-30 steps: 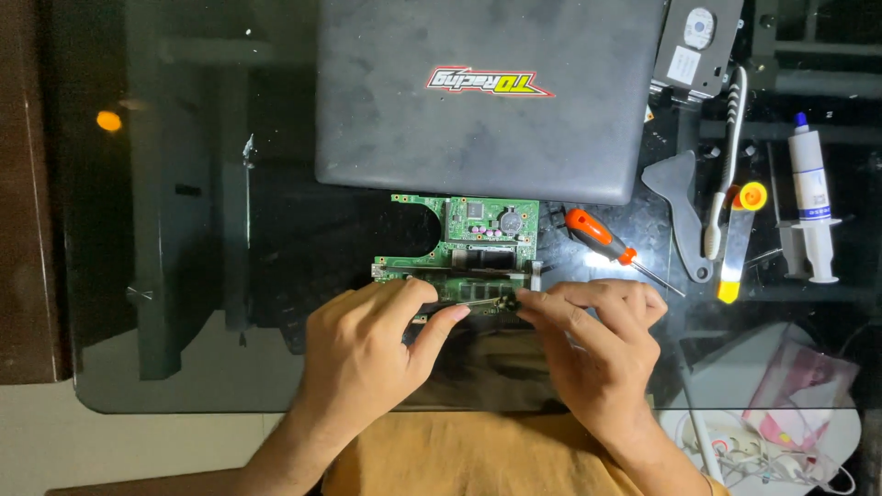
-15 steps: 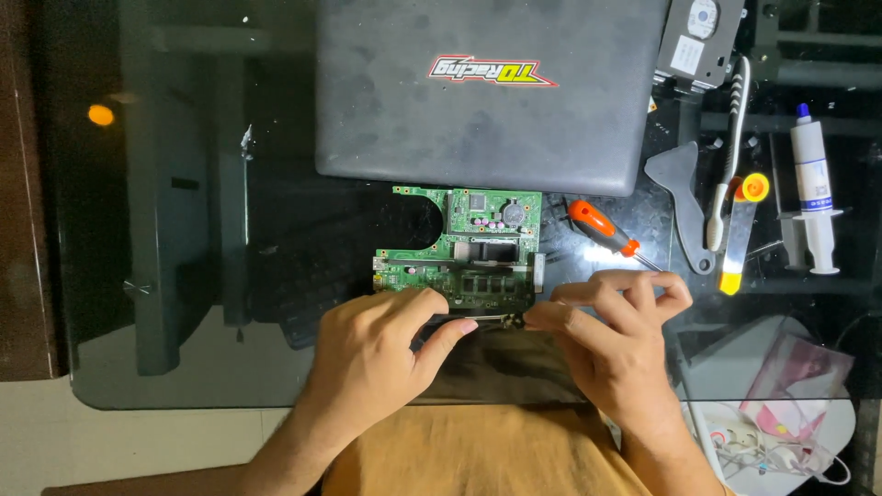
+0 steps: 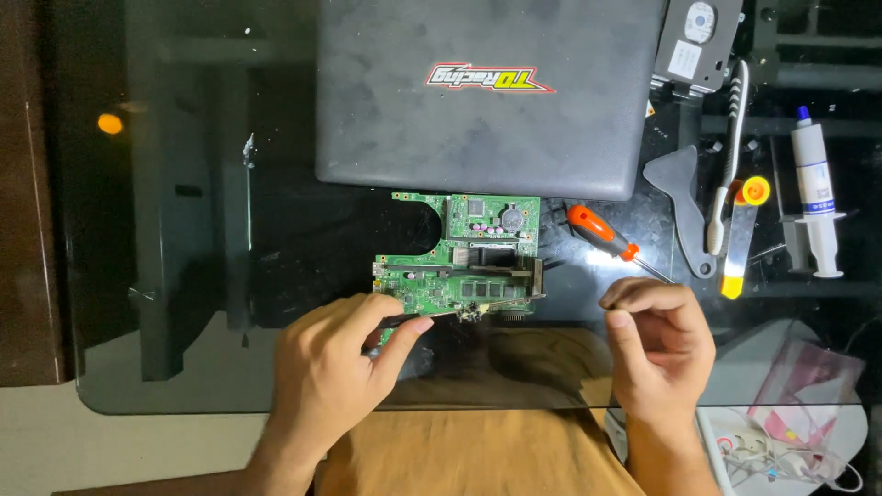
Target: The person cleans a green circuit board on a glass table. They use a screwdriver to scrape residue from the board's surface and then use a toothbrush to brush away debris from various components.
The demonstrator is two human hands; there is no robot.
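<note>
A green laptop circuit board [image 3: 478, 276] lies on the dark glass table [image 3: 184, 367], just in front of a closed grey laptop [image 3: 478, 101]. My left hand [image 3: 335, 372] grips the board's near-left edge between thumb and fingers. My right hand [image 3: 657, 344] hovers to the right of the board, off it, with its fingers curled in against the thumb. I see nothing in it. An orange-handled screwdriver [image 3: 602, 234] lies on the glass just beyond my right hand.
At the right lie a grey plastic pry tool [image 3: 684, 184], a white toothbrush [image 3: 726, 165], a yellow-tipped tool [image 3: 740, 239] and a white paste syringe [image 3: 816, 202]. A hard drive [image 3: 698, 41] sits at the back right. A clear bag [image 3: 808, 386] lies near right.
My right hand has let go of the board's near-right edge and pulled away to the right. My left hand stays on the board's left edge.
</note>
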